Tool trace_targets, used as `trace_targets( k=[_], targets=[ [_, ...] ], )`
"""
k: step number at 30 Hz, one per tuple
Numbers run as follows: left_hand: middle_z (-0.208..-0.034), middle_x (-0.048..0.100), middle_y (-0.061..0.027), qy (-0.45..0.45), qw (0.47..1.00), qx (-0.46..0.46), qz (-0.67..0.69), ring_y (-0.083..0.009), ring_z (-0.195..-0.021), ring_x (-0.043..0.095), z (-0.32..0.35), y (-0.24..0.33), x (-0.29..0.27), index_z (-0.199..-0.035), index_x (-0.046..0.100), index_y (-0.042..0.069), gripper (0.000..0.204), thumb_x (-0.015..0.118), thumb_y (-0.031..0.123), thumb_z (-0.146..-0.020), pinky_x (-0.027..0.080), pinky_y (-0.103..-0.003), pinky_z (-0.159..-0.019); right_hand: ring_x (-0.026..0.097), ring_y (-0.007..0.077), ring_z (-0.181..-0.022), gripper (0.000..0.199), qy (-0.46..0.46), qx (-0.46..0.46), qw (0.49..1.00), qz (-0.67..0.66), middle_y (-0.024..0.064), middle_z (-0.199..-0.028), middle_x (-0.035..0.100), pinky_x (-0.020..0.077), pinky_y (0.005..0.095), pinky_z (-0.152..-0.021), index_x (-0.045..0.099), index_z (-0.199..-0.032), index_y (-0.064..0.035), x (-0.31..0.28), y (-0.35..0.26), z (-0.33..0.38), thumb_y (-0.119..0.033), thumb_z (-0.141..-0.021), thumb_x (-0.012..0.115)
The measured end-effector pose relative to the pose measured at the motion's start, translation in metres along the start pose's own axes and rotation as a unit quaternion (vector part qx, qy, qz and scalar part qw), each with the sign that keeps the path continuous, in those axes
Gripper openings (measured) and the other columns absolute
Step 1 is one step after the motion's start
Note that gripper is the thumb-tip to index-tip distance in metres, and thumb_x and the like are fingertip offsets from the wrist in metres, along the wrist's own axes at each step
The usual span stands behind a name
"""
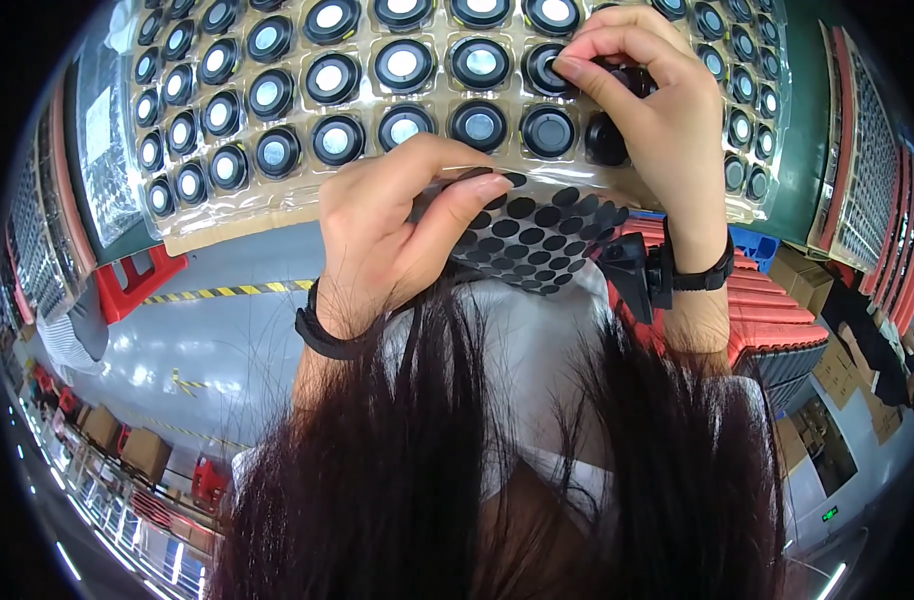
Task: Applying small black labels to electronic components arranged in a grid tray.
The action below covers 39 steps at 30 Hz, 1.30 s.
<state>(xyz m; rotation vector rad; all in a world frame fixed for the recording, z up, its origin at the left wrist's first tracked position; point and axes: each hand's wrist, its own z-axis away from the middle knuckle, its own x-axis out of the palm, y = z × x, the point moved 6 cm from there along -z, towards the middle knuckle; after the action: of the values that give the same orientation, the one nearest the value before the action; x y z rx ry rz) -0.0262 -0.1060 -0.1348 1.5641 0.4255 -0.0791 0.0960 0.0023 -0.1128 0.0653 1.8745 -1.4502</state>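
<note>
A clear plastic tray (pixel 297 203) spreads across the bench, filled with rows of round black speaker-like parts, most with a silver-white disc in the middle. One part (pixel 550 132) in the near row has a dark grey centre instead. My left hand (pixel 392 225) pinches a sheet of round black stickers (pixel 527 238) between thumb and fingers at the tray's near edge. The sheet hangs down toward my body. My right hand (pixel 657 95) is over the tray, thumb and forefinger brought together at the rim of another part (pixel 545 70); whatever lies between the fingertips is hidden.
Dark green bench surface (pixel 802 130) shows beside the tray. A clear plastic bag (pixel 102 140) lies at its left. Red stools (pixel 142 280) stand on the grey floor at left; red stacked trays (pixel 772 310) are at right. Further trays of parts (pixel 867 190) line the right side.
</note>
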Motion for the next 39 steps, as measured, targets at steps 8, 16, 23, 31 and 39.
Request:
trace_targets(
  k=[8,16,23,31,39],
  targets=[
    [-0.063,0.061,-0.0071,0.016,1.000,-0.008,0.018,-0.0125,-0.055,0.058,-0.001,0.001,-0.001,-0.077,0.060,0.002,0.010,0.066,0.009,-0.072,0.043,-0.022,-0.050,0.051,0.0147,-0.074,0.012,0.036,0.001,0.998,-0.049,0.0058,-0.079,0.055,0.0411,0.0247,-0.066,0.057,-0.076,0.0014,-0.014,0.000,0.005,0.002,-0.066,0.064],
    [-0.062,0.060,-0.0069,0.079,0.996,-0.022,0.033,-0.0119,-0.053,0.056,-0.002,-0.001,0.007,-0.079,0.060,0.001,0.009,0.064,0.005,-0.073,0.043,-0.021,-0.050,0.055,0.0129,-0.078,0.026,-0.100,-0.056,0.991,-0.062,0.0078,-0.086,0.058,0.0457,0.0246,-0.068,0.056,-0.086,0.0020,-0.009,-0.001,0.041,-0.002,-0.065,0.069],
    [-0.062,0.058,-0.0070,0.095,0.995,-0.016,-0.020,-0.0102,-0.051,0.054,-0.006,0.007,0.017,-0.080,0.059,0.001,0.008,0.064,0.003,-0.073,0.041,-0.020,-0.048,0.057,0.0127,-0.070,0.024,-0.018,-0.044,0.998,-0.039,0.0062,-0.078,0.059,0.0471,0.0216,-0.063,0.056,-0.082,0.0018,-0.016,0.006,0.050,0.000,-0.063,0.070],
    [-0.062,0.058,-0.0063,0.094,0.995,-0.017,0.019,-0.0066,-0.052,0.052,-0.012,0.015,0.026,-0.080,0.059,0.000,0.008,0.063,0.002,-0.074,0.040,-0.019,-0.047,0.057,0.0181,-0.061,0.015,0.044,-0.154,0.987,0.006,0.0054,-0.072,0.057,0.0445,0.0234,-0.053,0.058,-0.077,-0.0040,-0.030,0.001,0.051,-0.003,-0.065,0.067],
    [-0.062,0.058,-0.0055,0.095,0.995,-0.021,0.010,-0.0049,-0.052,0.051,-0.018,0.009,0.032,-0.079,0.059,-0.001,0.008,0.063,0.003,-0.074,0.040,-0.018,-0.048,0.056,0.0168,-0.074,0.014,0.022,-0.184,0.982,0.041,0.0081,-0.077,0.059,0.0433,0.0264,-0.065,0.055,-0.074,0.0010,-0.038,0.004,0.045,0.006,-0.065,0.064]
  ],
)
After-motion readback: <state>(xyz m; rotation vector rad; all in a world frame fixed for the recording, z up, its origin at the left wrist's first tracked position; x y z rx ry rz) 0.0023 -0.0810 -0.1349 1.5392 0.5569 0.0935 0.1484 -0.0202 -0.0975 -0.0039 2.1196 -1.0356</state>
